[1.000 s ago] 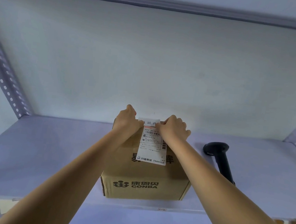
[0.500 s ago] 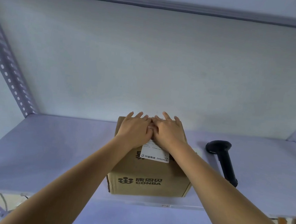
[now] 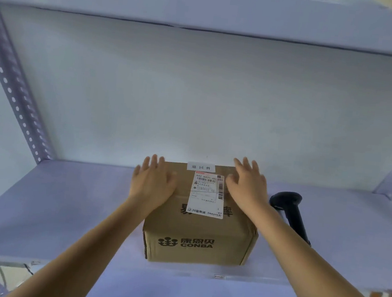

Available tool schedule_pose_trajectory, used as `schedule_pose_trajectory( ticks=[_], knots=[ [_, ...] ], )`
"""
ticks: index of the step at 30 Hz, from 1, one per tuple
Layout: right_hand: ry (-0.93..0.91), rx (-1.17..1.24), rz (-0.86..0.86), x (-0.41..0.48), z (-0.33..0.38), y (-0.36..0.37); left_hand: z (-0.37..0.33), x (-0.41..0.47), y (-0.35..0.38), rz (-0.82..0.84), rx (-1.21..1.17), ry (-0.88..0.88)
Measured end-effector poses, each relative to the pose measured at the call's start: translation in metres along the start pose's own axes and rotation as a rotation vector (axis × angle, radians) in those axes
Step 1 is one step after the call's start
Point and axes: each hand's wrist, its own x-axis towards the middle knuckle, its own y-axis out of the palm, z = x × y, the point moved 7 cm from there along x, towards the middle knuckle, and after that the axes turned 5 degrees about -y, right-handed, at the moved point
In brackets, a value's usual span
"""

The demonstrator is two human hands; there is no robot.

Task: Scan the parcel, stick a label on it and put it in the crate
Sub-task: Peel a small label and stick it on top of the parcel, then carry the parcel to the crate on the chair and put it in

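The shelf [image 3: 63, 207] carries the box [image 3: 198, 240] at six o'clock, with the scanner [image 3: 290, 211] at its three. The left hand [image 3: 152, 182] and right hand [image 3: 246, 185] lie flat, fingers spread, grasping nothing. The label [image 3: 207, 194] looks stuck; crating remains, no crate visible
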Motion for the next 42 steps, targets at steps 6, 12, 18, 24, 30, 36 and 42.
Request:
schedule_pose_trajectory(
  ticks=[6, 12, 18, 24, 30, 36, 42],
  knots=[
    [0.125, 0.649, 0.292, -0.047, -0.045, 0.004, 0.041, -0.043, 0.015, 0.462, -0.722, -0.076],
    [0.019, 0.639, 0.411, -0.059, -0.021, 0.014, 0.017, -0.056, 0.015, 0.503, -0.939, 0.006],
    [-0.050, 0.501, 0.533, -0.066, -0.022, 0.014, 0.014, -0.066, 0.015, 0.560, -0.726, 0.069],
    [-0.065, 0.423, 0.670, -0.071, -0.025, 0.020, 0.013, -0.074, 0.014, 0.528, -0.785, 0.097],
    [-0.053, 0.508, 0.595, -0.076, -0.024, 0.022, 0.019, -0.082, 0.015, 0.494, -0.713, 0.098],
    [-0.097, 0.549, 0.457, -0.091, -0.017, 0.009, 0.016, -0.088, 0.003, 0.319, -0.613, 0.211],
    [-0.184, 0.505, 0.263, -0.110, -0.005, -0.020, 0.005, -0.095, -0.020, 0.150, -0.571, 0.396]
  ],
)
